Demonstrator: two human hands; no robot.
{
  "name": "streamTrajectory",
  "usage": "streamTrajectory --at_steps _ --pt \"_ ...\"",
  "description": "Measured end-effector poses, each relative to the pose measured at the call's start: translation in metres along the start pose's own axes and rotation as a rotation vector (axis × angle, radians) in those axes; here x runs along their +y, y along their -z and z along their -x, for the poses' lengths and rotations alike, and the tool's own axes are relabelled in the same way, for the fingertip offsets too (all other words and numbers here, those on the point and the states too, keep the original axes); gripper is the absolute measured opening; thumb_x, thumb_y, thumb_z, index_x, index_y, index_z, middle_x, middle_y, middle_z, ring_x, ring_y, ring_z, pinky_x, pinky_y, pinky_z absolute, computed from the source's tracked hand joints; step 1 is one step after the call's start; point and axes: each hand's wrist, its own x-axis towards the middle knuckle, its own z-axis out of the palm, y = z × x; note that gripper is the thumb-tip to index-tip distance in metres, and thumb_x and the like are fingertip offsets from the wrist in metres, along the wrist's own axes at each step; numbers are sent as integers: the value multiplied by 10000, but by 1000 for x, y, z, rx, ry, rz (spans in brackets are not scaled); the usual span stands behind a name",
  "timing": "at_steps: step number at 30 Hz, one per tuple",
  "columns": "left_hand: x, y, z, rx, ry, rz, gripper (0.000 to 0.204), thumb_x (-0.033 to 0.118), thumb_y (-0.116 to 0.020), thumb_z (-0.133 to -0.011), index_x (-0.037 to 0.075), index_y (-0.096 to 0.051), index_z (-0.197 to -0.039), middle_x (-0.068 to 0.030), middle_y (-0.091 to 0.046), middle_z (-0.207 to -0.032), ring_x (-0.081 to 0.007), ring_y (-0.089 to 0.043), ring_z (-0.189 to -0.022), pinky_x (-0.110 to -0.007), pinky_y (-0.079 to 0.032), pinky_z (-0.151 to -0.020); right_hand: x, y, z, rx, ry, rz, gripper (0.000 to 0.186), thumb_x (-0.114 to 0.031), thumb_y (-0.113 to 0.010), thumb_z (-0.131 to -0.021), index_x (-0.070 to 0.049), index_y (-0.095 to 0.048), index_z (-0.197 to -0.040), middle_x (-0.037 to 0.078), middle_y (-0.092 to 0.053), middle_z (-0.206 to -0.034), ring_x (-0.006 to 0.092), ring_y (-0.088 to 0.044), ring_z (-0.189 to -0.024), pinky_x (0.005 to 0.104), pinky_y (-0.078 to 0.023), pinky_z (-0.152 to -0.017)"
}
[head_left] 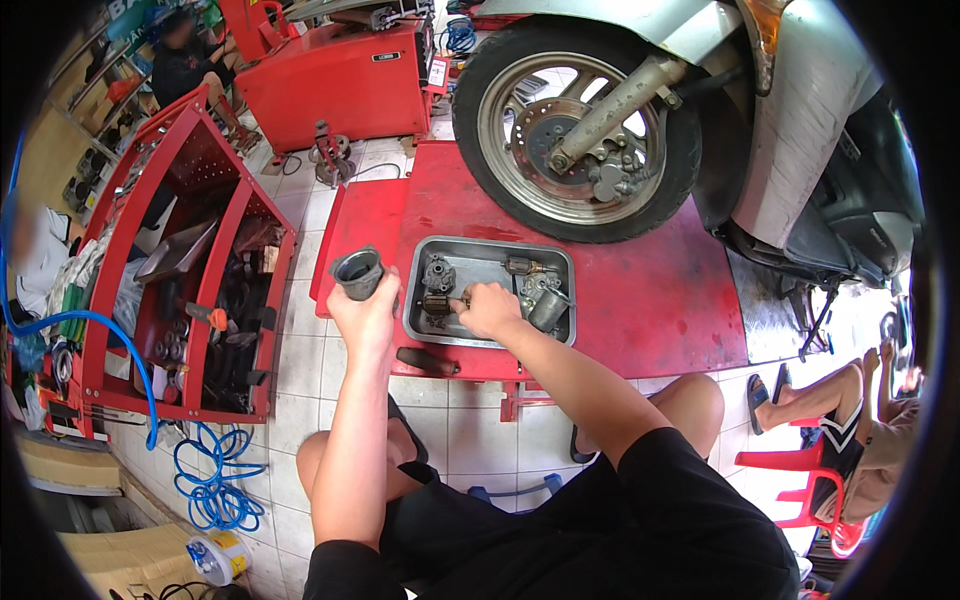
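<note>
My left hand [368, 312] is closed around a dark grey metal cup-shaped housing [357, 270], its open mouth facing up, left of the tray. My right hand [490, 312] reaches into a shallow metal tray [490, 246], its fingers pinched at the end of a motor armature [435, 304] with a dark ribbed core. Behind that lies a round cast metal part [438, 273]. Along the tray's far side is another armature-like part [528, 267]. A metal cylinder [549, 309] leans at the right, beside several small metal pieces.
The tray stands on a red lift platform [660, 310], with a dark-handled tool [428, 361] at its near edge. A scooter wheel [580, 130] rises behind. A red tool cart [190, 290] and coiled blue hose [218, 480] are left. People sit at far left and right.
</note>
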Motion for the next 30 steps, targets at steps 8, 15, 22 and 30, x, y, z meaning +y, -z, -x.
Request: streamTrajectory --at_steps 8,15,22,30 --pt "-8 -7 3 -44 50 -82 118 26 -749 -813 45 -632 -814 -6 -626 -701 -66 -543 -552 -241 -403 -471 -4 20 16 211 286 60 295 -273 -629 -882 -43 -712 -1046 193 -725 -1002 368 -704 -967 465 -568 -838" --pt "-35 -21 15 -229 -204 -347 200 43 -757 -777 -11 -684 -954 -55 -719 -870 -119 -670 -799 -292 -538 -737 -9 73 39 -74 661 -880 696 -154 -764 -765 45 -516 -1384 126 -613 -1187 234 -652 -1011 358 -553 -828" --pt "-35 -30 31 -326 -261 -334 292 46 -786 -676 -11 -658 -932 -84 -726 -837 -137 -684 -798 -321 -554 -732 7 84 56 -146 799 -990 794 -291 -782 -780 39 -463 -1428 119 -461 -1421 229 -538 -1222 350 -459 -978" --pt "-36 -30 27 -573 -130 -453 567 186 -883 -677 -23 -600 -1122 -174 -700 -1060 -242 -696 -982 -382 -549 -827 6 87 61 -74 711 -1010 715 -164 -868 -719 57 -551 -1320 132 -551 -1340 206 -523 -1262 382 -368 -1109"
